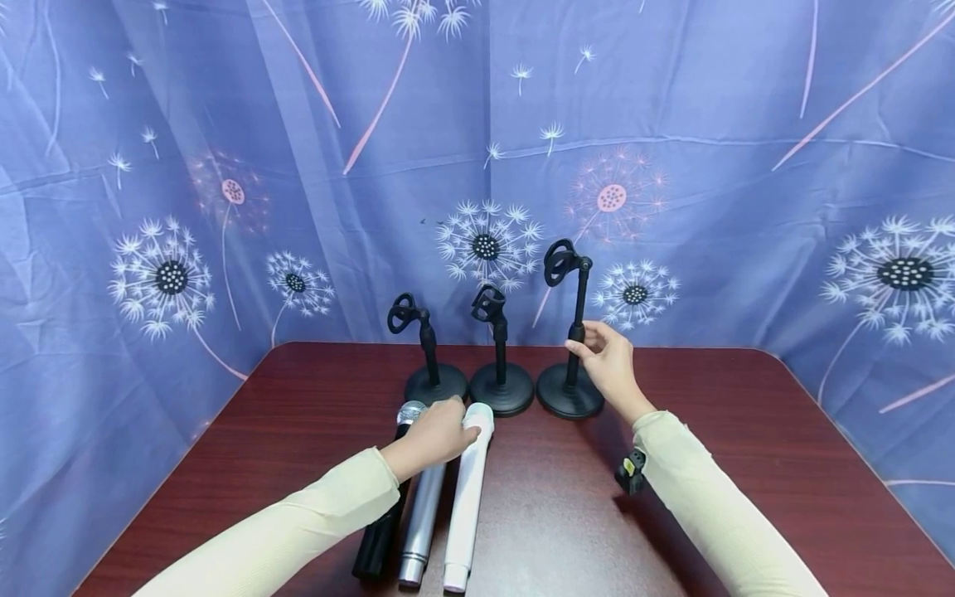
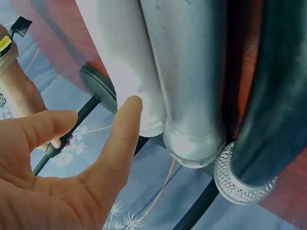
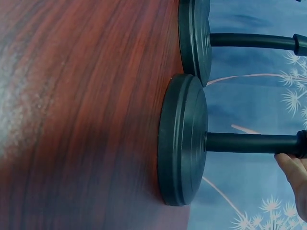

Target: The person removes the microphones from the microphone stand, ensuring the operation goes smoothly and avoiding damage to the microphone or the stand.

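Note:
Three microphones lie side by side on the table: a black one point(image 1: 381, 537), a silver one point(image 1: 423, 518) and a white one point(image 1: 467, 506). Over their head ends is my left hand point(image 1: 435, 433), thumb and index finger spread apart. In the left wrist view its index fingertip point(image 2: 131, 106) is at the white microphone point(image 2: 112, 57); contact is hard to tell. My right hand point(image 1: 610, 361) pinches the pole collar of the tallest microphone stand point(image 1: 570, 396), whose round base rests on the table. Some right fingers are hidden behind the pole.
Two shorter black microphone stands, one in the middle point(image 1: 502, 388) and one on the left point(image 1: 436, 383), stand in a row beside the tall one. A dandelion-patterned blue curtain point(image 1: 403, 240) hangs behind the dark red table point(image 1: 746, 431).

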`<state>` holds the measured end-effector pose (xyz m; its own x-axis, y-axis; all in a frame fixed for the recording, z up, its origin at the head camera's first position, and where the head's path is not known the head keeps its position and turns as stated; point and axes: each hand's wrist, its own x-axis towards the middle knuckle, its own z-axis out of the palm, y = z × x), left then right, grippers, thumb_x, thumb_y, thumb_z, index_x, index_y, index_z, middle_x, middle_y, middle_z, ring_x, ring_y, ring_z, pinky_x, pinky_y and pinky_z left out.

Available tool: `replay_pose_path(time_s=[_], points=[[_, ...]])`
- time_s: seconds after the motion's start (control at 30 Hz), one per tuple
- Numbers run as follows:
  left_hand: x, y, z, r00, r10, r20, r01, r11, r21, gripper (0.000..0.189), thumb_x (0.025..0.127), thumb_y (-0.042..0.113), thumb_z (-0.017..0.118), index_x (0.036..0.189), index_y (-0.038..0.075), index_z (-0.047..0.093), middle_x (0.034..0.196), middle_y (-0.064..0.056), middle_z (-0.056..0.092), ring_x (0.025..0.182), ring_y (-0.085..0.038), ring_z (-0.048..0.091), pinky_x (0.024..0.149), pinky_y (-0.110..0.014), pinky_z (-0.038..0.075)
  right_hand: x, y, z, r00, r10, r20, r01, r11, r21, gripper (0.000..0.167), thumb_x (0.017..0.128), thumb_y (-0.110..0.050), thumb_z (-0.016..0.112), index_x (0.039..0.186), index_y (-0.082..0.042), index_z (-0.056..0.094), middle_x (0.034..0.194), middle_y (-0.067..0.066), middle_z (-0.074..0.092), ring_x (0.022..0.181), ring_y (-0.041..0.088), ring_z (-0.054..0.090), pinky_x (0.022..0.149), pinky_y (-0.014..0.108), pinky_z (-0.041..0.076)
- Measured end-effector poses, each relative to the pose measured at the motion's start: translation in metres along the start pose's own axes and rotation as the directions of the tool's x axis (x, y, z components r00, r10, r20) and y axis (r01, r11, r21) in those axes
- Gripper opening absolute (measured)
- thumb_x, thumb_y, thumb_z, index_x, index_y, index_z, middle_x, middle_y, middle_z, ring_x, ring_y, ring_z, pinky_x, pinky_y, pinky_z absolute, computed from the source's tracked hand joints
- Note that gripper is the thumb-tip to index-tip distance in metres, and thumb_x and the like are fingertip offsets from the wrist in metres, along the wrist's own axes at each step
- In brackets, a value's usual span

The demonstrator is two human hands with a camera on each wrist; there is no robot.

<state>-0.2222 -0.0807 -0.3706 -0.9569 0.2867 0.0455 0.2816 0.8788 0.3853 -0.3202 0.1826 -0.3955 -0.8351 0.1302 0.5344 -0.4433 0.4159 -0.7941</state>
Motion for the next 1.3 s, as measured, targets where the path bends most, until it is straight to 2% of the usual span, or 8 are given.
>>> replay_pose_path(time_s=[0.23,0.53,0.63,0.8,0.9,1.03,1.17,1.3], points=[[0.01,0.007,-0.004,0.999,0.04,-0.029,-0.043,0.99,-0.137,0.029,0.088,0.012,0.062,0.11,-0.007,0.059,0.071,-0.002,0.06,0.059,-0.013,0.054,0.061,-0.031,0.048,0.0,0.001,0.002,1.0,0.008,-0.013,-0.008,1.0,0.018,0.032,0.079,0.0,0.077,0.109,0.005,0.067,0.089,0.023,0.07,0.078,0.016,0.067,0.058,0.012,0.049],[0.037,0.038,-0.021,0.976,0.132,-0.172,-0.185,0.921,-0.344,0.022,0.093,0.011,0.061,0.113,0.0,0.061,0.091,-0.007,0.068,0.081,-0.018,0.063,0.072,-0.03,0.052,-0.002,0.006,0.003,0.999,0.038,-0.02,-0.038,0.999,0.021,0.03,0.079,-0.001,0.078,0.106,0.005,0.067,0.089,0.023,0.07,0.073,0.005,0.064,0.058,0.013,0.05],[0.05,0.051,-0.028,0.951,0.159,-0.264,-0.254,0.889,-0.38,0.022,0.093,0.01,0.061,0.114,0.001,0.061,0.1,-0.01,0.066,0.091,-0.022,0.063,0.079,-0.033,0.052,-0.002,0.006,0.003,0.999,0.045,-0.024,-0.044,0.999,0.02,0.031,0.079,-0.001,0.078,0.106,0.006,0.066,0.09,0.024,0.07,0.074,0.004,0.064,0.059,0.012,0.05],[0.073,0.074,-0.038,0.883,0.17,-0.438,-0.351,0.858,-0.374,0.027,0.094,0.013,0.061,0.119,0.002,0.058,0.115,-0.012,0.06,0.109,-0.026,0.057,0.092,-0.037,0.047,-0.002,0.003,0.004,0.999,0.037,-0.028,-0.036,0.999,0.022,0.03,0.079,0.0,0.078,0.106,0.007,0.066,0.09,0.025,0.069,0.08,0.019,0.067,0.06,0.01,0.048],[0.087,0.087,-0.041,0.844,0.146,-0.516,-0.376,0.848,-0.373,0.033,0.095,0.015,0.06,0.125,0.002,0.054,0.122,-0.013,0.055,0.115,-0.027,0.052,0.096,-0.038,0.044,-0.003,0.002,0.005,0.999,0.042,-0.026,-0.042,0.999,0.018,0.029,0.079,-0.001,0.077,0.105,0.007,0.066,0.09,0.024,0.07,0.083,0.029,0.068,0.06,0.01,0.047],[0.106,0.102,-0.042,0.817,0.089,-0.57,-0.37,0.839,-0.4,0.045,0.096,0.021,0.059,0.135,0.004,0.046,0.132,-0.013,0.046,0.125,-0.026,0.043,0.1,-0.039,0.04,-0.003,0.002,0.004,0.998,0.051,-0.022,-0.051,0.999,-0.002,0.029,0.08,-0.002,0.077,0.106,0.006,0.067,0.091,0.023,0.07,0.084,0.033,0.068,0.061,0.011,0.046],[0.122,0.115,-0.044,0.815,0.035,-0.578,-0.343,0.833,-0.434,0.053,0.097,0.028,0.058,0.142,0.006,0.039,0.139,-0.012,0.039,0.129,-0.024,0.038,0.102,-0.039,0.038,-0.003,0.002,0.003,0.999,0.051,-0.013,-0.051,0.999,-0.004,0.03,0.081,-0.003,0.077,0.107,0.005,0.066,0.093,0.022,0.07,0.086,0.032,0.068,0.062,0.012,0.047],[0.133,0.126,-0.045,0.847,-0.003,-0.532,-0.307,0.814,-0.493,0.057,0.098,0.032,0.057,0.144,0.007,0.036,0.14,-0.012,0.039,0.128,-0.024,0.04,0.1,-0.039,0.041,-0.003,0.002,0.003,0.999,0.054,-0.009,-0.054,0.999,0.001,0.028,0.081,-0.003,0.076,0.106,0.005,0.066,0.091,0.021,0.07,0.085,0.031,0.068,0.063,0.012,0.047]])
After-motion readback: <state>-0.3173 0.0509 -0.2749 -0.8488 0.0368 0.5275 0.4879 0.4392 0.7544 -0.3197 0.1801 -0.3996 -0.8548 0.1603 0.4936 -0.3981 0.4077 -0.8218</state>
